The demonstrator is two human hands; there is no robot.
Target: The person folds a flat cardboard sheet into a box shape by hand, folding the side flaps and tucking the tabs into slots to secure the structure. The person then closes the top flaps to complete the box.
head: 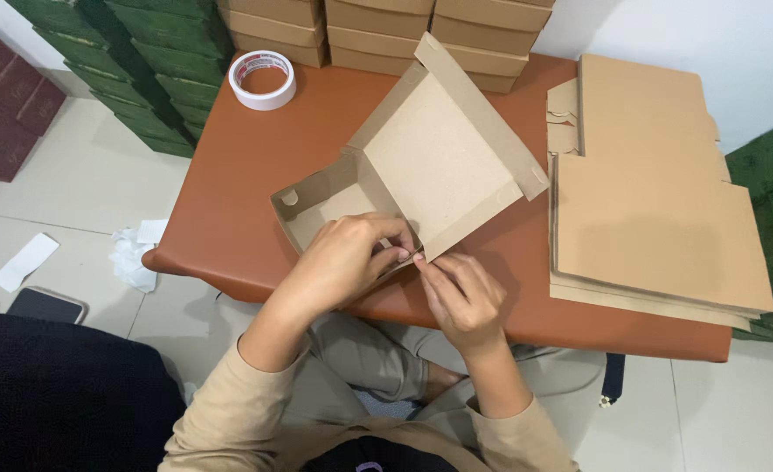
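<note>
The half-folded cardboard box [386, 188] sits at the near table [229, 210] edge. Left hand [343, 262] and right hand [461, 293] pinch its front flap, seemingly mid-tuck; press the crease squarely, steadying the wall.

I see a plain tan cardboard box [404, 179] on a rust-brown table [229, 192], a white tape roll [263, 79] far left, dark green stacks [142, 61] beyond, and beige sleeves [220, 411] near me.
</note>
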